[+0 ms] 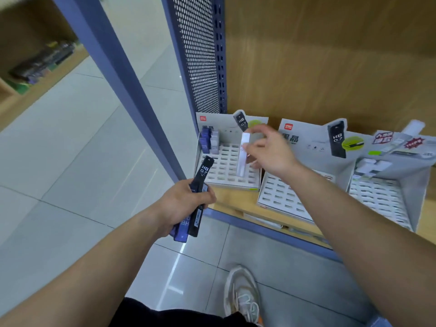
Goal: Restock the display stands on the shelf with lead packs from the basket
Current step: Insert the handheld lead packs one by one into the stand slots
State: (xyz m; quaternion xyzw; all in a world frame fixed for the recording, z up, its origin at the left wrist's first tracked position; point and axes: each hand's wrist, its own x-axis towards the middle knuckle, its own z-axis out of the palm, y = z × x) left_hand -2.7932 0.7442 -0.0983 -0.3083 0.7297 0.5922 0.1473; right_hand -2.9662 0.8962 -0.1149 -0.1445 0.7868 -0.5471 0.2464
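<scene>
Head view: the left hand [181, 204], at centre frame, is curled tight round a small bundle of lead packs; a black pack marked HB 0.7 [203, 174] sticks up out of the fist, and a blue pack [181, 231] juts out below it; the bundle hangs in front of the shelf edge [236, 205], over the tiled floor [70, 161]. The right hand [271, 152], just right of centre, pinches a white lead pack [243, 156] between thumb and fingertips; the pack stands nearly upright over the right side of the left display stand [226, 171], its lower end down at the slotted tray; whether it sits in a slot cannot be told. A few blue and pale packs [208, 140] stand in that stand's back left corner. To the right sit a middle display stand [283, 194] and a right display stand [377, 194], the latter with white packs [370, 167] at its back. A perforated metal panel [200, 55] rises at upper centre; a pale shoe [243, 296] shows at the bottom.
</scene>
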